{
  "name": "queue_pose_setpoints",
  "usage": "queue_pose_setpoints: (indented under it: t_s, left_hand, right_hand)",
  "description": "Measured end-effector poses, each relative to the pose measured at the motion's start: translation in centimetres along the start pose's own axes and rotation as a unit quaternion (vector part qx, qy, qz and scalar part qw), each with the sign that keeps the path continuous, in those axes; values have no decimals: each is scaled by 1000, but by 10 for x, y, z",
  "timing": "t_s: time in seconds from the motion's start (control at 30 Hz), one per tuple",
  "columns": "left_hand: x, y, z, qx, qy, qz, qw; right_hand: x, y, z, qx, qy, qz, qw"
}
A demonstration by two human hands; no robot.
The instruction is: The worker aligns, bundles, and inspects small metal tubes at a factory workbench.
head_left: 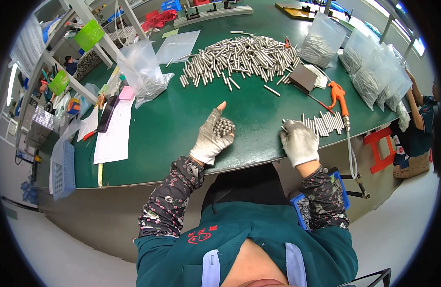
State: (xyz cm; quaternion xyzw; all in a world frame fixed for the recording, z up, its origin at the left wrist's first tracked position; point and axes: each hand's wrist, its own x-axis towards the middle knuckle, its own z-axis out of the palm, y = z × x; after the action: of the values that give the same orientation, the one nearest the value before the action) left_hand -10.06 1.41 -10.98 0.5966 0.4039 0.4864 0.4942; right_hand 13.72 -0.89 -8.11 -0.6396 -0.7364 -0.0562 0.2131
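Observation:
Upright in my left hand (208,141) is a bundle of short metal pins (224,127), their round ends showing. The gloved fingers wrap round it, and the bare thumb tip points away from me. My right hand (301,142), also in a white glove, is closed near the table's front edge. A pin end shows at its fingertips; the rest is hidden. Beside that hand, a row of metal pins (328,124) lies side by side, its left part covered by the hand. Farther back spreads a large heap of loose metal pins (244,56).
An orange air gun (339,98) with a hose lies right of the row, by a brown block (303,79). Bags of pins (366,71) stand at the right; another bag (143,71) and papers (113,129) lie left. A blue crate (304,213) is below. Another person stands far right.

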Motion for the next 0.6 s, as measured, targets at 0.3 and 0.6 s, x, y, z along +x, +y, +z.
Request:
queue_pose_setpoints:
  t_s: [0.3, 0.6]
  left_hand:
    - [-1, 4, 2, -8, -2, -5, 1000]
    - [0, 4, 2, -11, -18, -1, 1000]
  right_hand:
    - [12, -24, -4, 225, 68, -65, 970]
    - [22, -57, 43, 440, -71, -21, 895]
